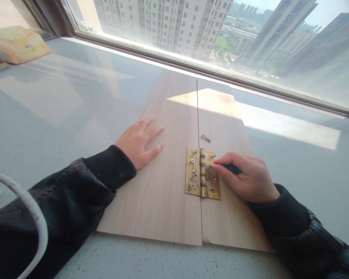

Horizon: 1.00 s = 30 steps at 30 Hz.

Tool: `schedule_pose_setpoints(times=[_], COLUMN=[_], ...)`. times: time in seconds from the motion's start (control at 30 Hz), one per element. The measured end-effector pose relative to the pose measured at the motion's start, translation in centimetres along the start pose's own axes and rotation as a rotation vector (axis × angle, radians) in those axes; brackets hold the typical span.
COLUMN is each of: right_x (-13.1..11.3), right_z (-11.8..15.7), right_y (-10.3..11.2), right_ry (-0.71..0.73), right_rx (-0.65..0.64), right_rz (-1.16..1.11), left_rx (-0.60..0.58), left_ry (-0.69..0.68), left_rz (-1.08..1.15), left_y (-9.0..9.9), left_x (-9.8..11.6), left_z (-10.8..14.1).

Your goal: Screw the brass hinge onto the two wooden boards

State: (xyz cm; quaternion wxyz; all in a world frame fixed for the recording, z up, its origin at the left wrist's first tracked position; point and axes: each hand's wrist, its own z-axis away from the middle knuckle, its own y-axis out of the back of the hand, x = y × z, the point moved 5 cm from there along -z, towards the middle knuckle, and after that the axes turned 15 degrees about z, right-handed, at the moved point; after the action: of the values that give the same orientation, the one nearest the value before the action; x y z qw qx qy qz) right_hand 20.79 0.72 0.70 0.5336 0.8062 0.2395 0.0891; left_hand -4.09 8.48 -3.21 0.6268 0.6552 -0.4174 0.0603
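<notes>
A worn brass hinge [203,174] lies across the seam between two pale wooden boards. Several screws sit in its left leaf, and another stands near the top of the right leaf. My right hand [247,174] is closed in a pinch over the right leaf, with a small screw [210,166] at its fingertips. Something dark [233,169] shows beneath those fingers; its kind is hidden. My left hand [141,141] rests flat on the left board [154,201], fingers spread, holding nothing. Two loose screws [205,138] lie on the right board [229,221], above the hinge.
The boards lie on a speckled light countertop [75,104] by a window [174,35]. At the far left is a yellowish soft packet [20,44]. A white cable [36,213] curves in front of my left sleeve.
</notes>
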Motion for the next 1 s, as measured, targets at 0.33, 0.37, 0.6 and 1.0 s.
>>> schedule_pose_setpoints(times=[0.33, 0.37, 0.6, 1.0], right_x=[-0.2, -0.3, -0.1, 1.1], right_z=[-0.2, -0.2, -0.4, -1.9], right_y=[0.1, 0.1, -0.2, 5.0], right_ry=[0.001, 0.009, -0.002, -0.525], right_rx=[-0.013, -0.013, -0.037, 0.245], right_rz=[-0.027, -0.031, -0.046, -0.858], left_rx=[-0.016, -0.017, -0.008, -0.017], left_ry=[0.008, 0.008, 0.006, -0.001], left_rz=[-0.002, -0.002, -0.005, -0.007], left_y=[0.0, 0.0, 0.0, 0.1], left_x=[0.1, 0.1, 0.0, 0.0], left_z=[0.0, 0.0, 0.0, 0.0])
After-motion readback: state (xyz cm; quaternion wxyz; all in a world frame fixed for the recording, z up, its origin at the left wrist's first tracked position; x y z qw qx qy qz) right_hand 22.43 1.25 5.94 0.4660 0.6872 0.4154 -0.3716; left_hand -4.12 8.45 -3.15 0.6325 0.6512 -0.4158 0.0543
